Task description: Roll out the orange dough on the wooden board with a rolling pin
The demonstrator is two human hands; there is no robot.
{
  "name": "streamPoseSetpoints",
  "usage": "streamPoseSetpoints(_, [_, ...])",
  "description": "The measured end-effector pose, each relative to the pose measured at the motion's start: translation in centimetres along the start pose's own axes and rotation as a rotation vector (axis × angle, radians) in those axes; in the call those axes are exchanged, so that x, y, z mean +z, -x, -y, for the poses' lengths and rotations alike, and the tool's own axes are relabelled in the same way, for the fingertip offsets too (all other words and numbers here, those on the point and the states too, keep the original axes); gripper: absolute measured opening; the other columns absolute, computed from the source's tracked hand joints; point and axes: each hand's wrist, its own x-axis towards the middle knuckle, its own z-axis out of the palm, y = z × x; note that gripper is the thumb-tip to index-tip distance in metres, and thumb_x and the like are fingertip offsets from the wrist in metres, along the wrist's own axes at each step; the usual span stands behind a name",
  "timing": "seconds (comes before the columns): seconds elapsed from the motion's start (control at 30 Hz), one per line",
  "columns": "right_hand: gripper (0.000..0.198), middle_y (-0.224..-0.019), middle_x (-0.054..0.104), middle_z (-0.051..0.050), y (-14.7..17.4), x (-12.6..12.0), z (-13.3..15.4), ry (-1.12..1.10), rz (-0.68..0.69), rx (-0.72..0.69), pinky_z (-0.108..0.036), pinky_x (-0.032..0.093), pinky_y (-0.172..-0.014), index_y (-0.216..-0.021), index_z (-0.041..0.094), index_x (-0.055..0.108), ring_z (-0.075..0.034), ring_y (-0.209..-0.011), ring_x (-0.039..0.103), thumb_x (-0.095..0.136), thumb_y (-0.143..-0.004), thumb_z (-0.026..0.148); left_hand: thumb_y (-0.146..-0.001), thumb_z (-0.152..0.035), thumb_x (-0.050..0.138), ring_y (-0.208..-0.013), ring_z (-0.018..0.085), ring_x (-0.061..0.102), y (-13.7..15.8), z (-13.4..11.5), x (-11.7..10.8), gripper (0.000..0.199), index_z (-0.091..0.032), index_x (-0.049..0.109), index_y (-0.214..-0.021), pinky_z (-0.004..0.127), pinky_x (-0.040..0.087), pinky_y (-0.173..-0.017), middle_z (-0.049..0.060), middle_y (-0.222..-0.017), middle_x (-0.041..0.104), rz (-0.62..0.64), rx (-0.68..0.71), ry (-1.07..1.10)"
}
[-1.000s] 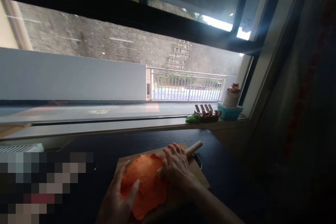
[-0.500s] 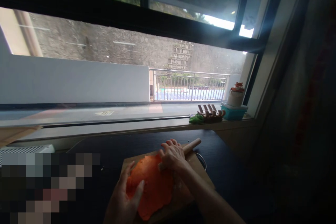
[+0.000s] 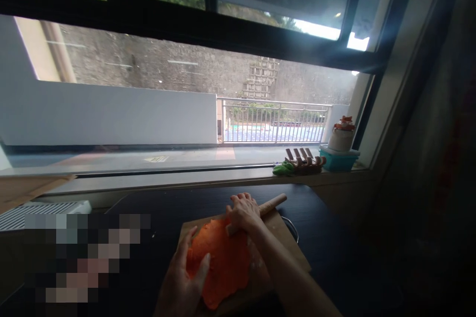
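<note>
A flat, uneven sheet of orange dough (image 3: pixel 226 267) lies on a wooden board (image 3: pixel 275 235) with a metal handle (image 3: pixel 292 228) at its right side. My right hand (image 3: pixel 243 214) grips a light wooden rolling pin (image 3: pixel 275 202) over the dough's upper right edge. The pin slants, its far end pointing up and right beyond the board, while the middle is hidden under my hand. At the dough's left edge is my left hand (image 3: pixel 186 267), thumb and fingers spread apart, seemingly touching the dough.
The board rests on a dark table (image 3: pixel 156 208). On the window sill stand a teal box (image 3: pixel 339 159) with a pale bottle (image 3: pixel 341 138) on it, a brown rack-like object (image 3: pixel 305 161) and a green item (image 3: pixel 283 168). A person, blurred out, is at lower left.
The whole view has shifted slightly, so everything appears a little further right. My right hand stays on the rolling pin and my left hand stays spread at the dough's edge.
</note>
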Motion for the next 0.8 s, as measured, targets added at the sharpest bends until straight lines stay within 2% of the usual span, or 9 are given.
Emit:
streamPoseSetpoints(0.1, [0.03, -0.117, 0.061, -0.009, 1.2, 0.2, -0.5, -0.007, -0.052, -0.035, -0.04, 0.035, -0.097, -0.11, 0.022, 0.063, -0.026, -0.118, 0.046, 0.046, -0.091, 0.038, -0.075, -0.047, 0.055, -0.128, 0.03, 0.053, 0.1, -0.2, 0.0, 0.06, -0.021, 0.05, -0.129, 0.047, 0.043, -0.107, 0.01, -0.134, 0.059, -0.009, 0.003, 0.009])
streamPoseSetpoints(0.2, [0.026, -0.116, 0.062, -0.006, 4.4, 0.6, -1.9, -0.001, -0.132, -0.078, -0.041, 0.03, -0.103, -0.104, 0.025, 0.064, -0.024, -0.12, 0.045, 0.042, -0.093, 0.034, -0.075, -0.047, 0.055, -0.128, 0.03, 0.052, 0.2, -0.5, 0.0, 0.059, -0.021, 0.05, -0.128, 0.047, 0.042, -0.108, 0.01, -0.134, 0.059, -0.006, -0.012, 0.025])
streamPoseSetpoints(0.33, [0.028, -0.125, 0.058, -0.006, 7.2, 0.5, -2.9, 0.027, -0.166, -0.102, -0.041, 0.024, -0.108, -0.105, 0.024, 0.064, -0.025, -0.127, 0.039, 0.039, -0.095, 0.031, -0.074, -0.049, 0.054, -0.129, 0.03, 0.051, 0.2, -0.6, -0.1, 0.061, -0.021, 0.049, -0.128, 0.047, 0.039, -0.11, 0.011, -0.136, 0.057, 0.013, -0.026, 0.008])
streamPoseSetpoints(0.43, [0.03, -0.121, 0.06, -0.008, 5.9, 0.0, -2.1, 0.043, -0.127, -0.08, -0.042, 0.027, -0.105, -0.103, 0.023, 0.065, -0.026, -0.126, 0.04, 0.039, -0.094, 0.032, -0.075, -0.05, 0.052, -0.129, 0.03, 0.051, 0.1, -0.5, -0.1, 0.061, -0.021, 0.049, -0.129, 0.047, 0.037, -0.111, 0.01, -0.136, 0.057, 0.026, -0.009, -0.006])
streamPoseSetpoints(0.63, [0.032, -0.117, 0.061, -0.011, 0.2, -0.4, 0.3, 0.038, 0.019, 0.006, -0.042, 0.037, -0.093, -0.108, 0.021, 0.065, -0.027, -0.116, 0.046, 0.045, -0.09, 0.038, -0.073, -0.05, 0.052, -0.129, 0.031, 0.051, 0.0, -0.5, -0.1, 0.062, -0.02, 0.05, -0.127, 0.048, 0.039, -0.11, 0.011, -0.135, 0.058, 0.01, -0.037, -0.013])
streamPoseSetpoints(0.7, [0.032, -0.116, 0.061, -0.011, 0.0, -0.2, 0.3, 0.026, 0.008, -0.003, -0.041, 0.038, -0.093, -0.109, 0.021, 0.065, -0.026, -0.115, 0.046, 0.046, -0.09, 0.039, -0.074, -0.05, 0.052, -0.129, 0.031, 0.051, 0.0, -0.4, -0.1, 0.062, -0.02, 0.05, -0.128, 0.048, 0.039, -0.11, 0.011, -0.135, 0.058, 0.01, -0.034, -0.009])
streamPoseSetpoints(0.8, [0.028, -0.113, 0.062, -0.008, 2.1, 0.0, -0.5, 0.024, -0.071, -0.061, -0.04, 0.036, -0.095, -0.102, 0.023, 0.065, -0.025, -0.115, 0.046, 0.043, -0.092, 0.036, -0.074, -0.048, 0.054, -0.128, 0.03, 0.052, 0.0, -0.3, -0.1, 0.06, -0.022, 0.05, -0.128, 0.047, 0.04, -0.11, 0.009, -0.135, 0.058, 0.005, -0.007, -0.001])
